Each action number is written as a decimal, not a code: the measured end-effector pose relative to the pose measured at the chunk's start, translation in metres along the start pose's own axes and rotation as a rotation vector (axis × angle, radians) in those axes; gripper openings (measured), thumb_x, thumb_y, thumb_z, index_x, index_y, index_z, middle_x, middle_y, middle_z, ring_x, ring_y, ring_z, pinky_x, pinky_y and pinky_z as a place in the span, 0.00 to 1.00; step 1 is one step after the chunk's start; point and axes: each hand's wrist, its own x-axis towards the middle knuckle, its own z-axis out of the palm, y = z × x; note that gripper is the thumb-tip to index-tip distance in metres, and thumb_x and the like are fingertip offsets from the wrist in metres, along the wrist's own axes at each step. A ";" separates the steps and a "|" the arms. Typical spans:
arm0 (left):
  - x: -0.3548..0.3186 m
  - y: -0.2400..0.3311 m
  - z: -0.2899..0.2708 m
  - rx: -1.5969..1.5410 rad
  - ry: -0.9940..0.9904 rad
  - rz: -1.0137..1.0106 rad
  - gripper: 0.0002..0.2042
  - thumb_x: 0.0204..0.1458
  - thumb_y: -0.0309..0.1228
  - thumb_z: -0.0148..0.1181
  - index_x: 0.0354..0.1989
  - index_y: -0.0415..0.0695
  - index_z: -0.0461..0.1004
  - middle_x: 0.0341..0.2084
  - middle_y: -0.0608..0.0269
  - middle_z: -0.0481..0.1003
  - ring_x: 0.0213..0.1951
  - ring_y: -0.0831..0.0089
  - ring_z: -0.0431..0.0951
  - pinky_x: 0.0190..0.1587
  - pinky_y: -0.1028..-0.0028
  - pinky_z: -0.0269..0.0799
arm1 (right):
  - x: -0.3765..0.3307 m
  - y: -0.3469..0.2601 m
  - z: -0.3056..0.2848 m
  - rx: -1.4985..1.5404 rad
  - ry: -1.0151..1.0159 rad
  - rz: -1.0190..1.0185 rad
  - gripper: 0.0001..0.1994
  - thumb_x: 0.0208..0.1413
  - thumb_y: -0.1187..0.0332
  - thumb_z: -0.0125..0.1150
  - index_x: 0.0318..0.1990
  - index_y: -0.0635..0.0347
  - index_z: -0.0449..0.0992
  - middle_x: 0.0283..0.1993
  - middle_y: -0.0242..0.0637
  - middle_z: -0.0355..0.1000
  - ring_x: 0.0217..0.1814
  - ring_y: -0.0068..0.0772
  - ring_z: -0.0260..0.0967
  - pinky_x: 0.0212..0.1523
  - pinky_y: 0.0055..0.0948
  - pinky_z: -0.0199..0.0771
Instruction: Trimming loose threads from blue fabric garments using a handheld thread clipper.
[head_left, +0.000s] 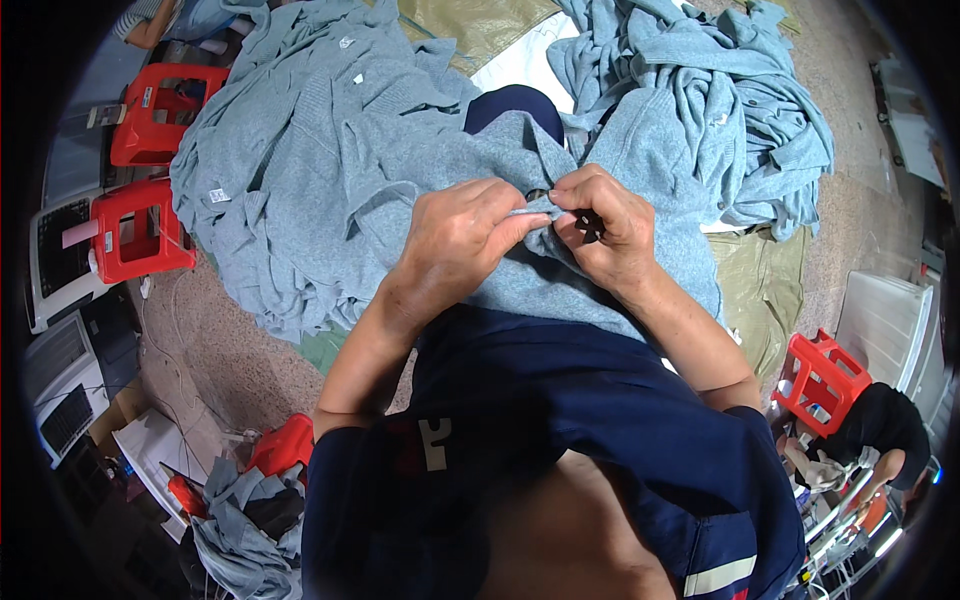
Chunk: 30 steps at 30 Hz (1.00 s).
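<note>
Fingers: both hands pinch one fold of a grey garment [500, 270], fingertips nearly meeting.
Left hand [455, 240]: thumb and forefinger closed on the fabric edge, knuckles up.
Right hand [605, 230]: closed on the same fold; a small dark item [590, 225] sits between its fingers, too small to tell what.
Garment: draped over the person's lap, on the dark blue clothing, just in front of the chest.
Left pile [300, 130]: grey garments heaped on the floor, touching the held one.
Right pile [720, 110]: more grey garments, crumpled.
Stools: two red ones [150, 170] at far left, another [825, 380] at lower right.
Other person [885, 430]: lower right edge, beside the red stool.
</note>
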 end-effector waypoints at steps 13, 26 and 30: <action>-0.036 -0.045 -0.039 0.127 -0.279 -0.353 0.10 0.47 0.34 0.67 0.30 0.40 0.77 0.25 0.57 0.76 0.29 0.59 0.76 0.32 0.65 0.68 | 0.000 0.044 -0.061 -0.377 -0.563 0.119 0.11 0.44 0.77 0.64 0.37 0.62 0.74 0.39 0.39 0.71 0.41 0.44 0.72 0.39 0.39 0.73; -0.018 -0.017 -0.058 -0.670 -0.129 -0.653 0.08 0.48 0.31 0.68 0.27 0.43 0.74 0.25 0.75 0.70 0.29 0.86 0.66 0.32 0.83 0.59 | 0.028 -0.004 -0.053 -0.206 -0.070 -0.388 0.12 0.38 0.83 0.63 0.34 0.62 0.75 0.36 0.40 0.71 0.36 0.39 0.72 0.33 0.32 0.73; 0.013 0.016 -0.029 -0.857 -0.082 -0.606 0.08 0.54 0.31 0.64 0.34 0.39 0.75 0.28 0.75 0.71 0.32 0.87 0.67 0.36 0.84 0.62 | 0.029 -0.025 -0.023 -0.103 0.001 -0.453 0.10 0.37 0.78 0.68 0.31 0.61 0.75 0.32 0.35 0.71 0.30 0.34 0.71 0.27 0.27 0.71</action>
